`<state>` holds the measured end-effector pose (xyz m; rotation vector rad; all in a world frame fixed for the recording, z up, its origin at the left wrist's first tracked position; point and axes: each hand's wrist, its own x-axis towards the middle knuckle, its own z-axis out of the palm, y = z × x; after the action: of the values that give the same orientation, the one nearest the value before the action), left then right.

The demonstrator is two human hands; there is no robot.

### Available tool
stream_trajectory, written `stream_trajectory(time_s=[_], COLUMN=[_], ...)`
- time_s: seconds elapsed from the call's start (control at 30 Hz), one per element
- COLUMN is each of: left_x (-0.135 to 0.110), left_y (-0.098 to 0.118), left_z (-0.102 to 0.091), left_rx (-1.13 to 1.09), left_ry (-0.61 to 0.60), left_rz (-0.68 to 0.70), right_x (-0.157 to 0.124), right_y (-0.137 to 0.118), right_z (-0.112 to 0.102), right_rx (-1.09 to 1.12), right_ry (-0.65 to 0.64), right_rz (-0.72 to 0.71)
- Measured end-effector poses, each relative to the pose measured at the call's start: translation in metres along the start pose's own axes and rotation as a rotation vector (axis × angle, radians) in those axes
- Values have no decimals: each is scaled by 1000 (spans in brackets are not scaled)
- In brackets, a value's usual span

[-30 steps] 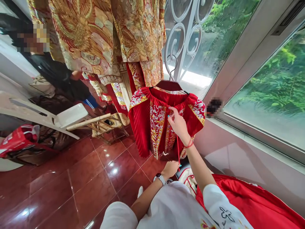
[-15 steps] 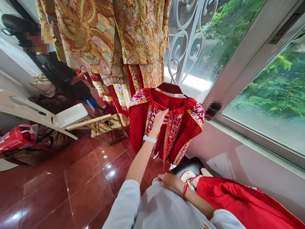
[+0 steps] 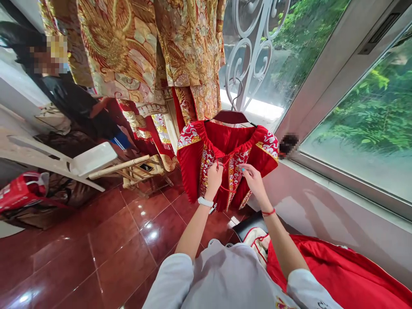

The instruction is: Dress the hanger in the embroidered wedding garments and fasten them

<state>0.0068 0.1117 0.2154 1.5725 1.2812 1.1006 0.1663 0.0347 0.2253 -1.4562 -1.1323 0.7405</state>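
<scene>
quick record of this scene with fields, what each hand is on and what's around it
garment: red embroidered skirt on hanger
left hand: pinching red cord at the skirt's waist
right hand: fingertips at the same waist, grip unclear
behind: gold embroidered robes, white window grille
left side: another person, white chair
floor: red glossy tiles

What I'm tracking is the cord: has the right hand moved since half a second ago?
Yes. The right hand rose from lap level to the front of the red garment, much nearer the hanger, beside the left hand on the cord.
</scene>
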Motion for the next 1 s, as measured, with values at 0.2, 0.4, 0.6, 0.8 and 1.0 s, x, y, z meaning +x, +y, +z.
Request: stream_trajectory(time_s=[0.2, 0.4, 0.6, 0.8, 1.0], left_x=[-55, -156, -170, -88, -19], left_y=[-45, -124, -139, -34, 56], left_z=[2, 0, -52, -54, 2], left_rx=[229, 429, 939, 597, 364], left_ry=[-133, -419, -741, -358, -63], left_rz=[-171, -47, -138, 81, 62], right_x=[50, 54, 48, 23, 6], right_y=[-9, -5, -3, 6, 22], right_z=[71, 70, 49, 39, 38], right_rx=[97, 385, 621, 669, 688], right_ry=[63, 88, 72, 37, -49], right_rz=[145, 149, 167, 299, 319])
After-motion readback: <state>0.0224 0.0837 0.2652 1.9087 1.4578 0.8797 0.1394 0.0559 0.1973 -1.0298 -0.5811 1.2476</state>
